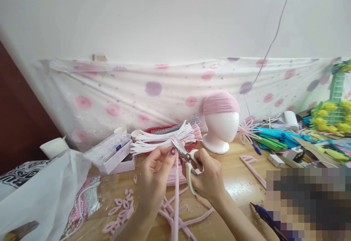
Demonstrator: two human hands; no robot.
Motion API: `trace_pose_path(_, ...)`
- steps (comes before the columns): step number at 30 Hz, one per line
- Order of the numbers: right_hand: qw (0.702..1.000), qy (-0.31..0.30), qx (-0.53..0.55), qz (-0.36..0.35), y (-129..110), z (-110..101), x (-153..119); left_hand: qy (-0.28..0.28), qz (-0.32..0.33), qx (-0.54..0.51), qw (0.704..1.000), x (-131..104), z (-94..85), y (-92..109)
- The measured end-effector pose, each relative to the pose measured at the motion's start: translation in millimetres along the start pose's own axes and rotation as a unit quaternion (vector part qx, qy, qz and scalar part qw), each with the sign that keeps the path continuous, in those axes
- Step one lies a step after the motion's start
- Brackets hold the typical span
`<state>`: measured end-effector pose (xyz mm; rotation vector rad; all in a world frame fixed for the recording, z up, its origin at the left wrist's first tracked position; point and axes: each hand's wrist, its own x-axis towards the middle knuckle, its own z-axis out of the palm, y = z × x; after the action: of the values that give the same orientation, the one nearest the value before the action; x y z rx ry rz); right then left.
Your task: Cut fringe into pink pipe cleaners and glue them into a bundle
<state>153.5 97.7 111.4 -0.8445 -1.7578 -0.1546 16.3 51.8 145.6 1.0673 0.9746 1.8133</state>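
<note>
My left hand [157, 169] is closed, pinching the top of pink fuzzy pipe cleaners [176, 197] that hang down toward the table's front. In my right hand [210, 180] is a pair of scissors [189, 175] with pale handles, fingers through the loops. The blades point up and left, right beside my left fingertips; whether they touch the stems I cannot tell. Beneath my hands lie more loose pink pipe cleaners [199, 217]. Small pink leaf-shaped loops [124, 206] are scattered left of my left forearm.
Behind my hands, white pipe cleaners [153, 138] lie over a red basket [194, 146]. A white foam head [222, 133] wrapped in pink stands beyond. White boxes [117, 157] and plastic bags [52, 189] are at left; craft materials and a dark blue pointed tool [265, 217] at right.
</note>
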Motion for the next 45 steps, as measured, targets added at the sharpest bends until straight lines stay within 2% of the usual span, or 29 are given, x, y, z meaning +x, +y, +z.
trace_pose_path(16, 0.998, 0.032, -0.044, -0.02, 3, 3, -3, 0.008, -0.007, -0.01, 1.0, 0, 3.4, 1)
trace_pose_path(23, 0.998, -0.014, 0.054, 0.032, 1, -2, 3, 0.001, -0.023, -0.022, 0.999, 2, 2.8, 5)
trace_pose_path(29, 1.0, -0.015, 0.01, 0.004, 1, -4, 2, -0.009, 0.01, 0.011, 1.0, 1, 2.8, 7)
trace_pose_path(34, 1.0, -0.017, -0.008, 0.01, 1, -1, 0, -0.009, 0.015, 0.028, 0.999, -3, 5.2, 8)
trace_pose_path(42, 1.0, -0.008, -0.008, 0.013, 4, -1, -1, 0.002, 0.028, 0.055, 0.998, -5, 6.9, 11)
trace_pose_path(45, 0.999, -0.007, 0.03, 0.035, 4, -2, 0, -0.004, 0.019, 0.044, 0.999, -4, 5.6, 10)
